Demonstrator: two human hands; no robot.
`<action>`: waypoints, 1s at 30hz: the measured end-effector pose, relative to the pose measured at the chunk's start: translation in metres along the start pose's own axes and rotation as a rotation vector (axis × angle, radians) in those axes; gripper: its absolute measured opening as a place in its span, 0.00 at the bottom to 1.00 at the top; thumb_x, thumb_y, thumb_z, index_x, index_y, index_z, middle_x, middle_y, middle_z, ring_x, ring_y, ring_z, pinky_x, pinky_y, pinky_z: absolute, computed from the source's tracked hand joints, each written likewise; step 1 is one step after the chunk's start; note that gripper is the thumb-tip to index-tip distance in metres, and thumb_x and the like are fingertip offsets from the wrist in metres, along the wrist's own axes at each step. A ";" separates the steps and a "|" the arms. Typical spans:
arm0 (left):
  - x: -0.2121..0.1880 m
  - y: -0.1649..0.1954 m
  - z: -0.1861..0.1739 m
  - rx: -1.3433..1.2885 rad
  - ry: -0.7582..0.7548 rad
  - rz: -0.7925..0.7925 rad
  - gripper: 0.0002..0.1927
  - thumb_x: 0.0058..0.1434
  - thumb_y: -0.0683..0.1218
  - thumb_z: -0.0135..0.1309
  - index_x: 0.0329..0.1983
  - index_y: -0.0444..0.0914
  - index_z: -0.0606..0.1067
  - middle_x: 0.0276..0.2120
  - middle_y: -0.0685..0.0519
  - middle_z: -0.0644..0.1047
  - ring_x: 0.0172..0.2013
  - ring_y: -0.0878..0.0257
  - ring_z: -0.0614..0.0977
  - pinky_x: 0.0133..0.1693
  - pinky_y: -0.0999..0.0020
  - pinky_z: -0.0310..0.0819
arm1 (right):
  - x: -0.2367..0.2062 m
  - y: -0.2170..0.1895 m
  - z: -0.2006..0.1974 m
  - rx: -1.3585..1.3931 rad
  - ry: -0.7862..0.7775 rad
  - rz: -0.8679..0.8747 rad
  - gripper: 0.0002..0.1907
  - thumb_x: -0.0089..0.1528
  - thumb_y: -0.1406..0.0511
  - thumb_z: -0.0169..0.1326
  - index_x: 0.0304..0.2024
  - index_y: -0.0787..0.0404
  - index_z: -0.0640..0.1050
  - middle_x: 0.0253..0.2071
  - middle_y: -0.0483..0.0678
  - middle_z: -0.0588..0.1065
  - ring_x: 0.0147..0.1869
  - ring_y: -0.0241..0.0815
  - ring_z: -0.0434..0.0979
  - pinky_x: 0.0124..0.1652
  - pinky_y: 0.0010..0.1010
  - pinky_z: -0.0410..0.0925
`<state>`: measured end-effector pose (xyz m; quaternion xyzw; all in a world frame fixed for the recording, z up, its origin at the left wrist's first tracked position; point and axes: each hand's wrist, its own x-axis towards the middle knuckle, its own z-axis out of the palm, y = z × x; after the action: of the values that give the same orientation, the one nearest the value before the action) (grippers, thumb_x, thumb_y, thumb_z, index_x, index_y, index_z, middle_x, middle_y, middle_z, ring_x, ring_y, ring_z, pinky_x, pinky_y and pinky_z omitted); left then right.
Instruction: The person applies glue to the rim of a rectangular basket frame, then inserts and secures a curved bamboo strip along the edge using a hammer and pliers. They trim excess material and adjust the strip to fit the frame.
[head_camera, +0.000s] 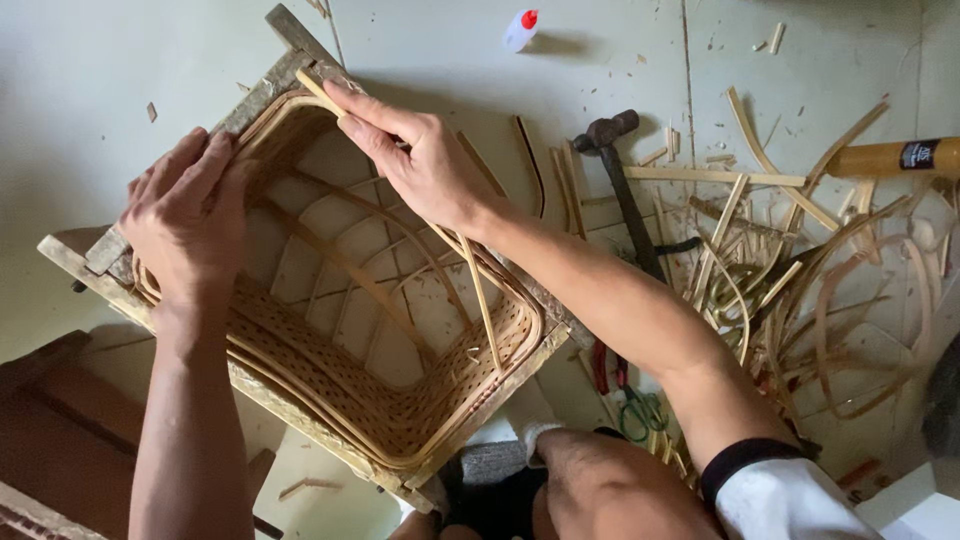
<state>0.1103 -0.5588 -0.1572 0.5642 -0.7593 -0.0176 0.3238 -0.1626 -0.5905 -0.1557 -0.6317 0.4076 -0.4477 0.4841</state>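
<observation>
Fingers of the right hand pinch a cane strip — running diagonally across the basket.

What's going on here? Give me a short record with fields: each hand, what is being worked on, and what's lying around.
Left hand: pressing on the basket rim
Right hand: fingers pinching a thin pale cane strip
Work: rectangular woven cane basket in a wooden frame
Floor: dark-headed hammer, pale cane offcuts, green-handled scissors, small white bottle with red cap

Basket workshop: hammer, bamboo strips on floor.
</observation>
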 end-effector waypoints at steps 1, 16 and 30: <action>0.001 0.002 -0.001 -0.002 0.000 -0.003 0.08 0.71 0.42 0.64 0.52 0.42 0.84 0.52 0.50 0.84 0.54 0.60 0.86 0.61 0.62 0.79 | -0.001 0.002 0.001 -0.026 -0.004 -0.005 0.18 0.75 0.66 0.52 0.68 0.52 0.72 0.63 0.47 0.78 0.29 0.26 0.74 0.29 0.20 0.73; 0.009 0.011 -0.007 0.021 -0.018 -0.023 0.09 0.70 0.43 0.65 0.52 0.42 0.84 0.52 0.48 0.83 0.57 0.57 0.86 0.60 0.61 0.78 | -0.001 0.010 0.009 -0.022 0.040 0.000 0.18 0.74 0.67 0.54 0.67 0.54 0.75 0.46 0.46 0.83 0.26 0.26 0.68 0.26 0.19 0.66; 0.023 0.010 -0.008 0.019 -0.003 0.036 0.11 0.69 0.45 0.64 0.52 0.37 0.83 0.53 0.46 0.82 0.54 0.54 0.84 0.53 0.59 0.79 | 0.007 -0.052 0.030 -0.294 -0.246 0.124 0.20 0.71 0.62 0.50 0.65 0.54 0.74 0.45 0.44 0.84 0.16 0.25 0.58 0.14 0.19 0.58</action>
<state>0.1024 -0.5722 -0.1358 0.5534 -0.7700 -0.0053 0.3176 -0.1273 -0.5795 -0.1081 -0.7191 0.4447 -0.2721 0.4596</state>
